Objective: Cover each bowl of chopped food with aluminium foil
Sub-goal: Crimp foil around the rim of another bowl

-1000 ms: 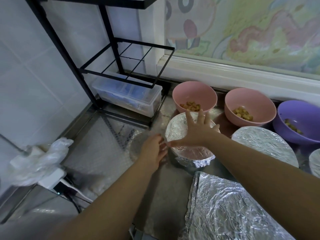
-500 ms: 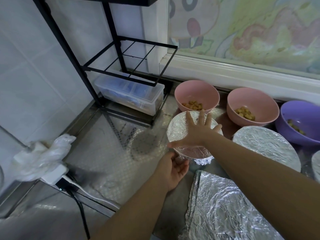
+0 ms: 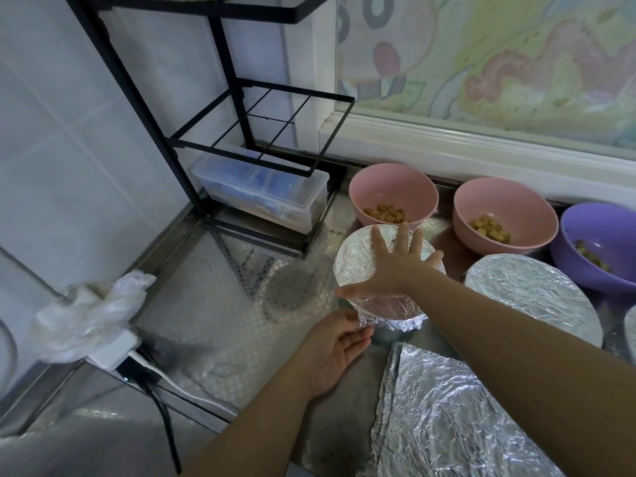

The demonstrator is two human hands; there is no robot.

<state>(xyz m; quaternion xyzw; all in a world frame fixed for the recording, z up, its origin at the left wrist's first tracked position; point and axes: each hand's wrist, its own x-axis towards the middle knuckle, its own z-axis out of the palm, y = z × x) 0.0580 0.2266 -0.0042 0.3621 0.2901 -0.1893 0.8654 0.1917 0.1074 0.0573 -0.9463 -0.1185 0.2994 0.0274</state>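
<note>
Right hand (image 3: pixel 389 270) flat on top of foil-covered bowl (image 3: pixel 354 259), fingers spread, pressing foil down. Left hand (image 3: pixel 334 352) palm up, fingers relaxed, tips touching crimped foil skirt at bowl's near-left edge. Bowl on steel counter (image 3: pixel 223 321), just in front of uncovered pink bowl (image 3: pixel 392 187) holding chopped food. Second pink bowl (image 3: pixel 506 208) and purple bowl (image 3: pixel 599 235) to right, both uncovered. Second covered bowl (image 3: pixel 530 294) beside right forearm. Loose foil sheet (image 3: pixel 447 418) on counter at front right

Two pink bowls (image 3: pixel 392 187) (image 3: pixel 506 201) and one purple bowl (image 3: pixel 599 228) are counted uncovered. Three foil-covered bowls (image 3: pixel 354 259) (image 3: pixel 530 294) (image 3: pixel 631 325), one foil sheet (image 3: pixel 447 425), one box (image 3: pixel 261 191) and two hands (image 3: pixel 330 352) (image 3: pixel 389 270) are seen.
</note>
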